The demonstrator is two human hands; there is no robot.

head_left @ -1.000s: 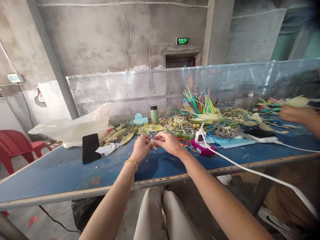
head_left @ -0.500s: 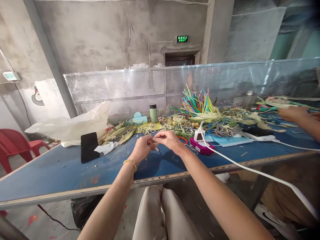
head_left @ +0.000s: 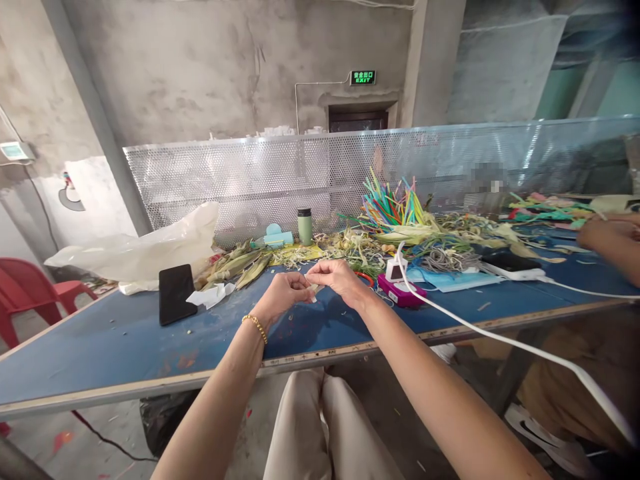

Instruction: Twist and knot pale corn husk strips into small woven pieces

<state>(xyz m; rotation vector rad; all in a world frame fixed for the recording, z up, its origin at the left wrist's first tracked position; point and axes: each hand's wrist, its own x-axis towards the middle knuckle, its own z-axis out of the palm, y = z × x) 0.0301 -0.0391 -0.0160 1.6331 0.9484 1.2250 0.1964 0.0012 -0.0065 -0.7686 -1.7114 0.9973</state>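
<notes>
We have two hands over the desk (head_left: 125,360), nearly meeting above its blue top, and one small pale piece (head_left: 314,292) between them. Our left hand (head_left: 289,291) is curled and grasps the piece, whose lower end shows just under the fingers; our right hand (head_left: 337,275) pinches thumb and forefinger together at its upper end. The piece is too small for us to name its material. One bracelet (head_left: 256,328) of gold beads circles our left wrist.

On the left we count one black phone (head_left: 176,295), with one crumpled white paper (head_left: 211,295) touching its edge, and one large translucent plastic sheet (head_left: 140,247) behind. Beyond our hands stand one green bottle (head_left: 305,228) with a black cap and, just beside it, one light-blue case (head_left: 279,238). Dry husks (head_left: 240,267) lie nearby, overlapping too much to count, and so do the coloured stems (head_left: 395,203) — one upright bundle of many.

Near our right hand are one orange ring (head_left: 365,277) and one purple box (head_left: 403,293), with one white plug (head_left: 396,269) on top. Further right we see one blue sheet (head_left: 457,280), one coil of grey cord (head_left: 453,259) and a second dark phone (head_left: 504,261) on a white block (head_left: 523,273) — and, at the edge, another person's blurred hand (head_left: 603,232), whose grip we cannot tell.
</notes>
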